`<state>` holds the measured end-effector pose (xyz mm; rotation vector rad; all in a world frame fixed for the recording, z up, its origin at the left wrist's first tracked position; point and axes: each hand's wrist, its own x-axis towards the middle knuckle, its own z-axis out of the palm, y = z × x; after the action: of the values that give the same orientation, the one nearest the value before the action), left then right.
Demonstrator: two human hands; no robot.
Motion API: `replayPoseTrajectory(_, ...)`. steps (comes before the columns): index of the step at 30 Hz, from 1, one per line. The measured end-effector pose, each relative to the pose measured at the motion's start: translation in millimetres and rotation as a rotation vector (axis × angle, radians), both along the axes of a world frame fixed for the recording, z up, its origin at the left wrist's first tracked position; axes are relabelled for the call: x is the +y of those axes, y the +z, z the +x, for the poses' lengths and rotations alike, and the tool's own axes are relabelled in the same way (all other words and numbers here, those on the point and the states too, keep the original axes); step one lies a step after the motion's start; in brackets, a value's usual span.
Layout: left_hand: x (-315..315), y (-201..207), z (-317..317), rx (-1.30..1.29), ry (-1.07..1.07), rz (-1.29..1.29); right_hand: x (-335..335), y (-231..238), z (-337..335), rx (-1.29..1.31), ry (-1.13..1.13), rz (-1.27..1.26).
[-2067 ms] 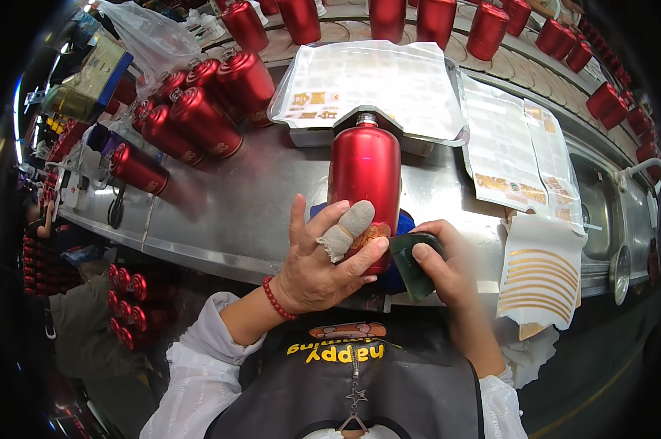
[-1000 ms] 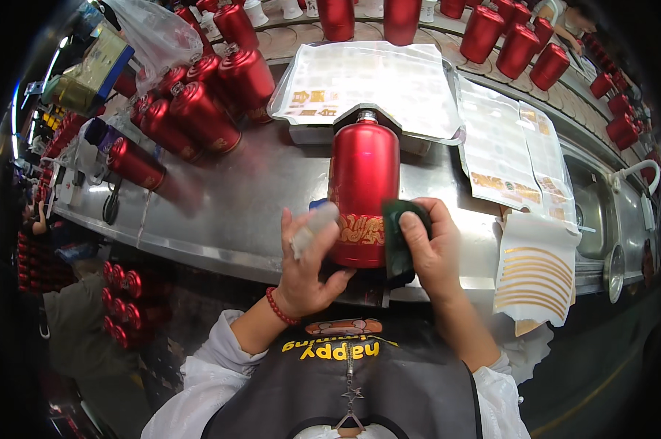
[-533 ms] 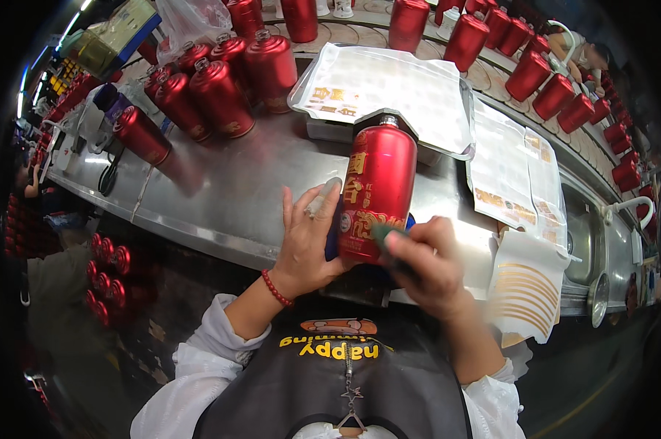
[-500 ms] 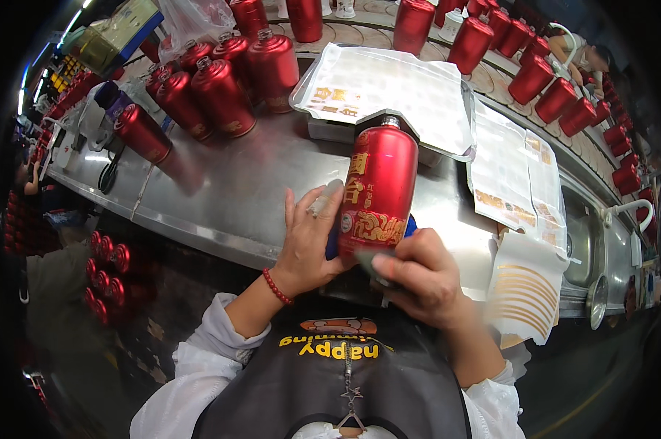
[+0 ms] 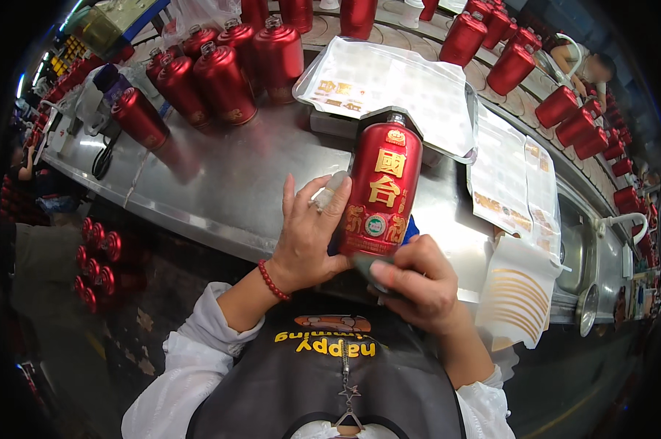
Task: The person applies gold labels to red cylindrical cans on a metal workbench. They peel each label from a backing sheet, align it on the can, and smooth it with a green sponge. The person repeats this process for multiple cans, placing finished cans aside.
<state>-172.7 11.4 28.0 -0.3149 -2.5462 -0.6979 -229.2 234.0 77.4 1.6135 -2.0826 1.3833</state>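
A glossy red bottle (image 5: 384,186) with gold characters, a gold pattern and a small round green-and-white emblem lies in front of me, neck away. Behind its neck shows a dark angular holder (image 5: 374,115), and a bit of blue (image 5: 411,230) peeks out at its lower right. My left hand (image 5: 305,233) lies along the bottle's left side, fingers stretched and apart, light covers on some fingertips. Closed in a pinch, my right hand (image 5: 416,284) holds a dark grey-green flat piece (image 5: 370,269) against the bottle's lower end. Blur hides that piece's exact kind.
Gold-printed transfer sheets (image 5: 389,77) lie behind the bottle, more sheets (image 5: 509,183) to the right, and a gold-striped sheet (image 5: 519,293) near the right edge. Red bottles (image 5: 224,80) crowd the back left. A conveyor (image 5: 411,47) carries others past; a sink (image 5: 579,227) is far right.
The bottle has turned about its long axis toward the right, so its large gold characters and round emblem now face up. Both hands stay near the same spots. Bottles on the conveyor have shifted.
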Motion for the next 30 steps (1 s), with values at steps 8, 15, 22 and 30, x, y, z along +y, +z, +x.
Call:
replayPoseTrajectory(8, -5, 10, -5, 0.058, -0.002, -0.188, 3, -8, 4, -0.036, -0.002, -0.047)
replayPoseTrajectory(15, -2, -1, -3, -0.042, -0.055, 0.039, 6, -17, 2, 0.12, -0.159, -0.029)
replayPoseTrajectory(22, -7, 4, -3, -0.069, -0.049, -0.08, 10, -20, 3, 0.089, -0.166, -0.035)
replayPoseTrajectory(30, -5, 13, -7, -0.316, -0.194, 0.467, 8, -30, 20, -0.867, -0.386, -0.324)
